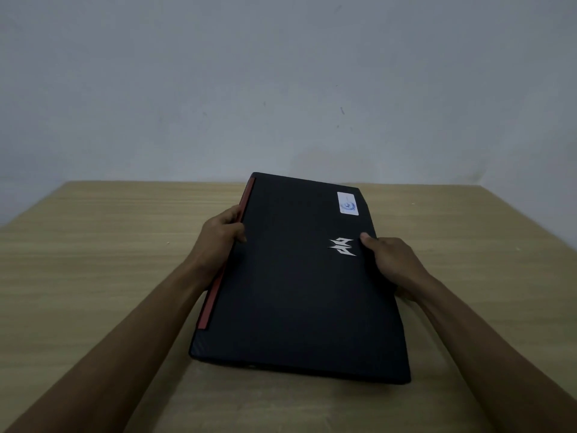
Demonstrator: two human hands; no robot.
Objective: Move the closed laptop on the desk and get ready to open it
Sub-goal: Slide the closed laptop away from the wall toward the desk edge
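Note:
A closed black laptop (296,282) lies in the middle of the wooden desk (93,245), turned so its long sides run away from me. It has a red strip along its left edge, a silver logo and a white sticker on the lid. My left hand (221,235) grips the left, red-striped edge, thumb on the lid. My right hand (390,264) grips the right edge, thumb on the lid beside the logo. The near end looks slightly raised off the desk, though I cannot tell for sure.
The desk's far edge meets a plain grey wall (281,89) just behind the laptop. Bare wood surface extends to the left and right of the laptop and in front of it.

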